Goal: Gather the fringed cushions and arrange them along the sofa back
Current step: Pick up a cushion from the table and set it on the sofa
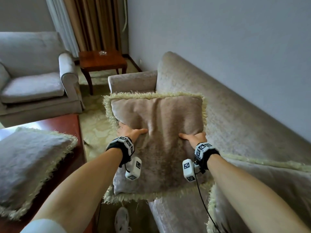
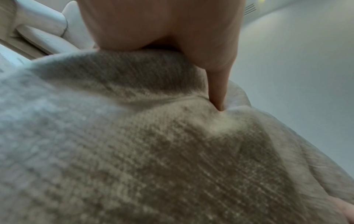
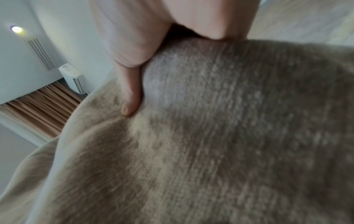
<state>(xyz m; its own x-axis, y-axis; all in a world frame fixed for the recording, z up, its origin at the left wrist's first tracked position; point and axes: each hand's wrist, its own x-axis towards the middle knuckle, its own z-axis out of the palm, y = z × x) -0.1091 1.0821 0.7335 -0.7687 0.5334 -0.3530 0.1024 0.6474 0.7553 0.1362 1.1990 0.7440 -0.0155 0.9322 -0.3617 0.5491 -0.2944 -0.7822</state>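
Both grips closed on one fringed cushion (image 1: 158,142): left hand (image 1: 130,132) clamped on its left edge, thumb (image 2: 216,89) dug into the front fabric; right hand (image 1: 195,137) clamped on the right edge, thumb (image 3: 131,97) likewise pressed in. Held upright, clear of the seat, in front of the sofa (image 1: 235,115) back near the armrest. Second cushion (image 1: 28,162) lying on the bench (image 1: 67,122) at left; third cushion (image 1: 276,180) on the sofa seat at right.

Matt beige velvety cloth with shaggy cream fringe on cushion (image 1: 159,142); same napped cloth on sofa (image 1: 235,118); glossy reddish wood on side table (image 1: 102,60)
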